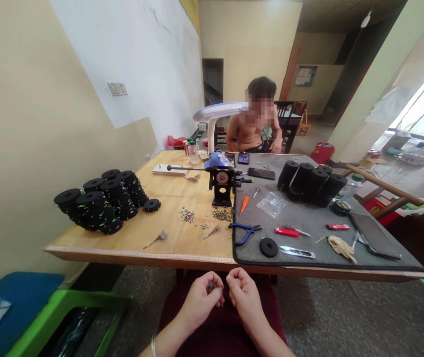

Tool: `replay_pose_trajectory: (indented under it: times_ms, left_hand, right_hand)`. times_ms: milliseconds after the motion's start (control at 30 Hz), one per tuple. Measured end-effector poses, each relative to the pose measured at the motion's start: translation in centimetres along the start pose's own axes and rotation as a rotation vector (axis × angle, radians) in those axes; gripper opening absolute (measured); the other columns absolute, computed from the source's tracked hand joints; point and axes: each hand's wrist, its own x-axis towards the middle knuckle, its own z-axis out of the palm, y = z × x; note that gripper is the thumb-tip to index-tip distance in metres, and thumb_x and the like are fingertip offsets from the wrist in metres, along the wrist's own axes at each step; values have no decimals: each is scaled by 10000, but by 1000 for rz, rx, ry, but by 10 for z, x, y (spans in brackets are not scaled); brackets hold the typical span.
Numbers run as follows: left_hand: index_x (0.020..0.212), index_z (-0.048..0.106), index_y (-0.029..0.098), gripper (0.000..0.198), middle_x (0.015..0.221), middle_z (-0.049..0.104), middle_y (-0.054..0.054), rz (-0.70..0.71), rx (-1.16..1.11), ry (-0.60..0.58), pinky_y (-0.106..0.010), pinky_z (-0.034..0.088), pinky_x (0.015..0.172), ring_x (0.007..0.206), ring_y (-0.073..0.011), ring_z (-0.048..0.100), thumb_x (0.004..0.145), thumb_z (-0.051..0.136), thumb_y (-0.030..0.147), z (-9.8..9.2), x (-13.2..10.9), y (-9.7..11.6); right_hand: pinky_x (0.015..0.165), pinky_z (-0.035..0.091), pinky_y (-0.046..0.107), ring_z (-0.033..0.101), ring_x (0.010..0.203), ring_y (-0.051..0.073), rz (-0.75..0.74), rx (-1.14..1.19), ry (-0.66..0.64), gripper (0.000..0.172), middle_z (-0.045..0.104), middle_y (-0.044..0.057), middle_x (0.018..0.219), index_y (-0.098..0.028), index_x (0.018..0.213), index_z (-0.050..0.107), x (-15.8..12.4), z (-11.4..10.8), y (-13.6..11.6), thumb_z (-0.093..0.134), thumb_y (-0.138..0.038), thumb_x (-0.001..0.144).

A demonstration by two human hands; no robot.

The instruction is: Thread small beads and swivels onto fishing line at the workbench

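Both hands are held close together over my lap, just in front of the table edge. My left hand [203, 296] is closed, with something small and dark showing between its curled fingers, too small to name. Beside it, my right hand [244, 293] is pinched shut, thumb against fingers; what it holds, if anything, is hidden. On the table ahead lie blue-handled pliers [245, 232], a black foam disc [269, 247] and silver thread snips [296, 252]. A small bundle with an orange part [212, 231] and a brush-like bundle [156, 239] lie left of the pliers.
Stacked black foam spools [112, 198] stand at the left, more black spools [310, 181] at the right on a grey mat [308, 238]. A hand-crank winder [222, 186] and a lamp [219, 111] stand mid-table. Small colourful beads [187, 215] lie loose. A person [254, 131] sits opposite.
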Motion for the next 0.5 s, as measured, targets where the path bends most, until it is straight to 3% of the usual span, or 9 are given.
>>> replay_pose_trajectory:
  times_ms: [133,500]
  left_hand:
    - [646,516,183,31,524,513,46,59,113,57,-219,380,494,482,-106,460,660,529,158,-1,0,-1]
    - [698,620,160,139,637,604,-1,94,116,86,-231,387,575,594,-135,498,740,606,291,-3,-3,10]
  right_hand:
    - [359,153,167,231,353,40,-10,19,-34,292,325,-134,419,-203,721,434,0,1,2,584,-453,742]
    - [421,167,195,259,428,67,45,22,-143,320,370,-98,472,-191,731,484,-2,0,-4,615,-482,734]
